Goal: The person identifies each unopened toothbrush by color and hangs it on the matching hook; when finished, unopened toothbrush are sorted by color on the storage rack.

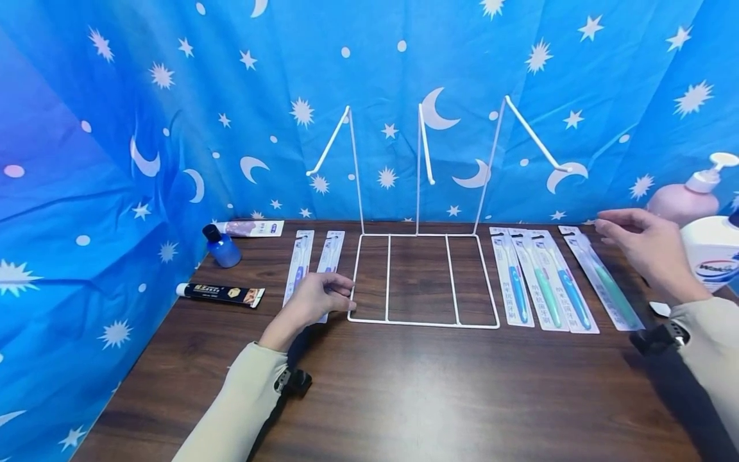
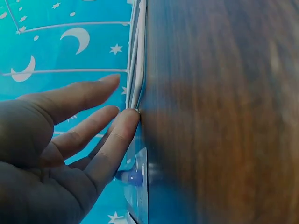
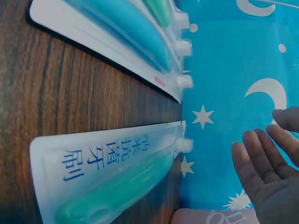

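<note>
A white wire rack (image 1: 388, 276) with three raised hooked arms stands in the middle of the table. My left hand (image 1: 314, 296) is at its front left corner; in the left wrist view, extended fingertips (image 2: 127, 122) meet the wire and the thumb stays apart. Partly covered by that hand are two packaged purple toothbrushes (image 1: 331, 250). On the right, my right hand (image 1: 649, 247) hovers with loosely bent, spread fingers and nothing in them. Nearest to it lies a packaged green toothbrush (image 3: 117, 186). Left of that are three more packs, including a blue toothbrush (image 1: 519, 295).
At the left lie a black toothpaste tube (image 1: 219, 294) and a purple-and-white tube (image 1: 251, 228), with a small blue bottle (image 1: 226, 250) between them. A pink pump bottle (image 1: 681, 203) and a white bottle (image 1: 710, 247) stand far right. A starry blue curtain (image 1: 381, 77) hangs behind the table.
</note>
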`<control>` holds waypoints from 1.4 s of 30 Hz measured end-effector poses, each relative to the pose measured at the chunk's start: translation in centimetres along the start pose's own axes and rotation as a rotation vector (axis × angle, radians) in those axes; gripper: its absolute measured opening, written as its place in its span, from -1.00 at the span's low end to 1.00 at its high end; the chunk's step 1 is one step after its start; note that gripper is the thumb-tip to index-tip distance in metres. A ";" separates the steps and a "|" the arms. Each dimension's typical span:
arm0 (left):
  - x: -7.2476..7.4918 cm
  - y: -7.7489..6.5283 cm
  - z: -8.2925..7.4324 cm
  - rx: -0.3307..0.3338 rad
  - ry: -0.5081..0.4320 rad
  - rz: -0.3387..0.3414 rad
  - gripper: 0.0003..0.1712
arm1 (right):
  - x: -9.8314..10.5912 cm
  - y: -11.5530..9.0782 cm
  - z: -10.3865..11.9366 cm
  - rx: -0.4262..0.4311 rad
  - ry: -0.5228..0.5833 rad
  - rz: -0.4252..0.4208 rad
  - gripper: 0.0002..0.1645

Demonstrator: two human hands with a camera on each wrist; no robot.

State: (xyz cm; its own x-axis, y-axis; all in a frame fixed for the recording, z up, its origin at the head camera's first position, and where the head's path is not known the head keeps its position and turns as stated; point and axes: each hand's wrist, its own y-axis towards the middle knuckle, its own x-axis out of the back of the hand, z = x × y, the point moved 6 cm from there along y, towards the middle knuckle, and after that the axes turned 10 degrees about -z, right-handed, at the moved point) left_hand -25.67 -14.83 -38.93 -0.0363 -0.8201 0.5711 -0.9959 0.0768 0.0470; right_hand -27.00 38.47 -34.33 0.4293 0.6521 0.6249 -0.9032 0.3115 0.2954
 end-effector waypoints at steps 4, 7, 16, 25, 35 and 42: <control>-0.1 -0.1 -0.2 -0.014 0.063 -0.010 -0.64 | -0.6 0.4 -0.6 -0.015 -0.024 0.049 -0.26; -0.3 -0.1 -0.3 -0.018 0.108 -0.012 -0.65 | -1.1 0.6 -1.2 -0.017 -0.068 0.093 -0.24; -0.7 0.2 -0.5 -0.037 0.148 -0.007 -0.65 | -1.7 1.0 -2.8 -0.045 -0.142 0.120 -0.20; -0.5 0.0 -0.5 -0.033 0.161 -0.015 -0.64 | -2.6 1.2 -3.5 -0.074 -0.173 0.167 -0.20; -0.5 -0.1 -0.3 -0.029 0.155 -0.027 -0.65 | -2.8 1.6 -3.5 -0.107 -0.244 0.189 -0.24; -0.4 -0.4 -0.1 -0.033 0.153 -0.035 -0.65 | -3.1 1.8 -4.0 -0.152 -0.276 0.201 -0.34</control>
State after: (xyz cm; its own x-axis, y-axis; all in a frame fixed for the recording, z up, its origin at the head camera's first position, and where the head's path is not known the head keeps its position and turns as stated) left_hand -25.29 -14.47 -39.05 0.0136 -0.7269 0.6866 -0.9931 0.0702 0.0940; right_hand -29.94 39.72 -38.63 0.2075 0.5064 0.8370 -0.9499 0.3087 0.0488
